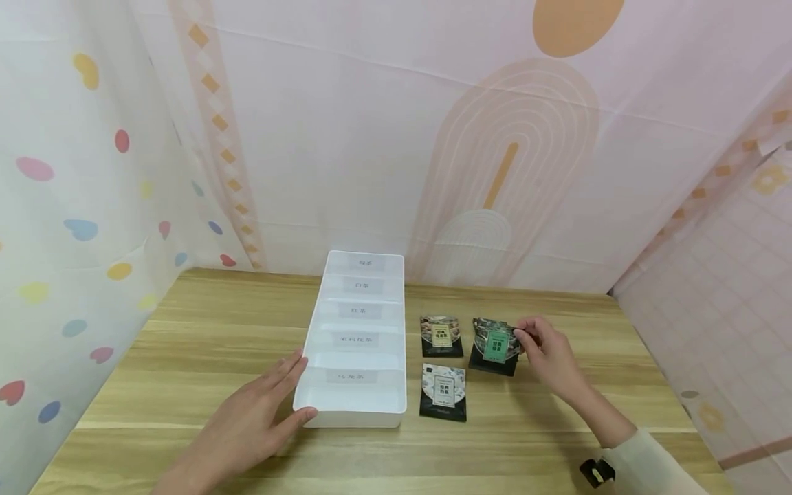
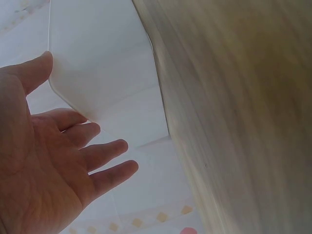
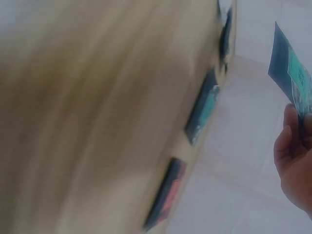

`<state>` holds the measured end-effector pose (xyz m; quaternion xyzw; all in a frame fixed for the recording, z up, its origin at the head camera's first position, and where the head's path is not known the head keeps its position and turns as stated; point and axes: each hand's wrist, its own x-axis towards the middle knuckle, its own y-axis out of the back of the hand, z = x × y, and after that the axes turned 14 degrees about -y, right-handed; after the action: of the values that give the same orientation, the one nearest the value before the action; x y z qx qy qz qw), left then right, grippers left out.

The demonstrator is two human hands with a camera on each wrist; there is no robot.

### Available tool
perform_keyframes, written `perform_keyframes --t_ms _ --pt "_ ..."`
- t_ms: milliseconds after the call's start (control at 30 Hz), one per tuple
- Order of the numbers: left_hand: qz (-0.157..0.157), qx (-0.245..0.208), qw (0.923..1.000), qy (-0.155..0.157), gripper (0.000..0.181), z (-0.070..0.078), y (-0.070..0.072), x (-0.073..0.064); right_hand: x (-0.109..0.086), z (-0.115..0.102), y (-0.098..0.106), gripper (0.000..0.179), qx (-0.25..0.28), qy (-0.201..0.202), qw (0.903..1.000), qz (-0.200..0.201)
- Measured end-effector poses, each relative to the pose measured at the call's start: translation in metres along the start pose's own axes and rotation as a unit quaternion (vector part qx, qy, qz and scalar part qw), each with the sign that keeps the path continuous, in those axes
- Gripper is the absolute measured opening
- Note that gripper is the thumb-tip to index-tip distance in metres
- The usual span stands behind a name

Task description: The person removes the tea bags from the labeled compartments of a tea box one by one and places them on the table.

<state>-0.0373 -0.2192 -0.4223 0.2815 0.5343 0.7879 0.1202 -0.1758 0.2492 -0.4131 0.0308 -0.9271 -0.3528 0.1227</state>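
My right hand (image 1: 551, 357) pinches the edge of a black tea packet with a green label (image 1: 497, 350). In the head view this packet overlaps other dark packets. The right wrist view shows the held tea packet (image 3: 282, 68) raised and tilted between thumb and fingers. A long white divided box (image 1: 353, 419) stands to the left, with a paper label in each of its several compartments. My left hand (image 1: 250, 416) rests at its near left corner, fingers along the side and thumb at the front edge. The left wrist view shows those fingers (image 2: 109, 151) extended and spread.
Between box and right hand lie a yellow-labelled tea packet (image 1: 441, 336) and a white-labelled one (image 1: 443, 392). The right wrist view shows another green-labelled packet (image 3: 202, 109) and a red-labelled one (image 3: 166, 194) on the wooden table (image 1: 204, 344). A patterned curtain (image 1: 309, 137) hangs behind.
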Motion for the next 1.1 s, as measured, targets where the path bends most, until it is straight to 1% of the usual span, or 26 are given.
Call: perform_keyframes --t_ms 133,233,333,467,533,600,733,800,1000,1100 --pt "0.000 0.001 1.0000 0.000 0.076 0.000 0.000 0.000 -0.006 0.008 0.000 0.007 -0.002 -0.019 0.9996 -0.020" --pt "0.000 0.003 1.0000 0.001 0.076 0.000 -0.001 0.000 -0.009 0.014 0.000 0.007 -0.005 -0.024 0.9991 -0.035" --pt "0.000 0.003 1.0000 0.003 0.076 0.000 -0.001 -0.001 -0.012 0.019 0.001 0.008 -0.014 -0.016 0.9989 -0.042" --pt "0.000 0.001 1.0000 0.004 0.075 0.000 -0.001 -0.001 -0.015 0.027 0.001 0.011 -0.023 0.007 0.9985 -0.049" --pt "0.000 0.001 1.0000 0.004 0.075 0.000 -0.001 -0.001 -0.016 0.030 0.001 0.013 -0.025 0.010 0.9982 -0.054" --pt "-0.001 0.002 1.0000 0.004 0.075 0.000 -0.001 -0.001 -0.016 0.033 0.001 0.012 -0.026 -0.001 0.9977 -0.062" --pt "-0.002 0.002 1.0000 0.002 0.076 0.000 -0.001 -0.001 -0.015 0.037 0.002 0.008 -0.038 -0.041 0.9956 -0.076" --pt "-0.002 0.001 1.0000 0.003 0.076 0.000 -0.001 0.000 -0.015 0.038 0.003 0.007 -0.043 -0.054 0.9942 -0.083" --pt "0.001 -0.001 1.0000 -0.001 0.076 0.000 -0.001 0.000 -0.015 0.042 0.002 0.009 -0.063 -0.050 0.9918 -0.099" --pt "0.006 0.000 1.0000 -0.007 0.075 0.000 -0.001 0.000 -0.015 0.045 0.002 0.008 -0.076 -0.060 0.9890 -0.111"
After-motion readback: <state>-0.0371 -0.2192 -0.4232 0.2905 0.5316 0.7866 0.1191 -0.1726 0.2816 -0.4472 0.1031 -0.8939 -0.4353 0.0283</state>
